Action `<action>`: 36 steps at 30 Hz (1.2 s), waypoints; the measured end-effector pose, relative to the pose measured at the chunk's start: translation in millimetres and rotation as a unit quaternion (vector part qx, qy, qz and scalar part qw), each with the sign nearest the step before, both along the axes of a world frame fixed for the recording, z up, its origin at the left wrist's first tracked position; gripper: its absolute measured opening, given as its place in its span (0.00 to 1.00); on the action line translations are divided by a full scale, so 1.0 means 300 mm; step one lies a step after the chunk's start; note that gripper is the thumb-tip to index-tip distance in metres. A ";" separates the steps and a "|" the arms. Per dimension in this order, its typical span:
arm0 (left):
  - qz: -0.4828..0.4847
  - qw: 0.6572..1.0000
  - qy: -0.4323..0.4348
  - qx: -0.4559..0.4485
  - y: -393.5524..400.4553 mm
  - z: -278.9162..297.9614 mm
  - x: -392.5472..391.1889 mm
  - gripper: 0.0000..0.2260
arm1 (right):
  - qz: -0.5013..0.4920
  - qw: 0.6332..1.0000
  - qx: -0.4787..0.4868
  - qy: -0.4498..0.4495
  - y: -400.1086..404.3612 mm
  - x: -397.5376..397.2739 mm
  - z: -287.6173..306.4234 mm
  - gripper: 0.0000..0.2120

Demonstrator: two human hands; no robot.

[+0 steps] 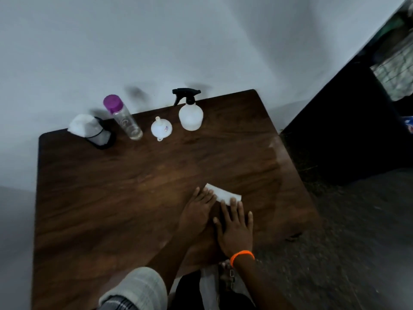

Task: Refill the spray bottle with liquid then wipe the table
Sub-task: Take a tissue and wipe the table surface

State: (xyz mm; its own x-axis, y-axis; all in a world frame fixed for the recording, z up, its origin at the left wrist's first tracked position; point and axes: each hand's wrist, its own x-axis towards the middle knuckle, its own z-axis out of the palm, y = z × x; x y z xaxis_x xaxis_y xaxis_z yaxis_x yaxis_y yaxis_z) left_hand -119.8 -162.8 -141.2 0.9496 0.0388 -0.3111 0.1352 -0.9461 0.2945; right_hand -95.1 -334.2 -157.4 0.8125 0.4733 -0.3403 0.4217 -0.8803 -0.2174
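Note:
A folded white tissue (223, 193) lies flat on the dark wooden table (111, 198) toward its near right part. My left hand (197, 213) and my right hand (235, 229) lie palm down side by side, fingers spread, fingertips pressing the tissue's near edge. An orange band circles my right wrist. At the table's far edge stands the white spray bottle (190, 115) with a black trigger head. A white funnel (161, 128) rests left of it. A clear bottle (125, 118) with a purple cap stands further left, holding a little liquid at its bottom.
A black holder with white tissues (91, 130) sits at the far left corner. A pale wall runs behind the table. Dark furniture (344, 130) stands at the right, beyond the table's right edge, with grey floor below it.

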 end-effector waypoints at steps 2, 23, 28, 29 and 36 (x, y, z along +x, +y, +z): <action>0.030 1.000 0.003 -0.006 -0.004 -0.009 -0.114 0.23 | 0.027 1.000 0.010 0.001 0.006 -0.085 0.002 0.29; -0.032 0.998 0.041 0.025 -0.445 0.010 0.038 0.33 | 0.016 0.999 -0.032 -0.038 -0.450 0.120 0.003 0.29; -0.054 0.998 0.013 0.024 -0.394 -0.008 -0.044 0.29 | -0.015 0.999 -0.016 -0.036 -0.405 -0.013 0.000 0.30; -0.056 0.998 0.008 0.012 -0.382 -0.012 -0.075 0.27 | -0.020 0.999 -0.016 -0.036 -0.392 -0.056 -0.003 0.30; -0.006 0.997 -0.075 -0.028 -0.209 -0.038 -0.401 0.20 | 0.019 0.999 -0.016 -0.021 -0.244 -0.364 -0.014 0.31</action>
State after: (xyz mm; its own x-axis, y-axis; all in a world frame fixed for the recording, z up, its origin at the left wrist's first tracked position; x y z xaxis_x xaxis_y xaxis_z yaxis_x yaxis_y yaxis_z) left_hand -240.0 -225.5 -152.5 0.9860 0.0132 -0.1664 0.0738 -0.9287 0.3633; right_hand -204.2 -407.5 -161.5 0.8080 0.4937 -0.3216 0.4630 -0.8696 -0.1716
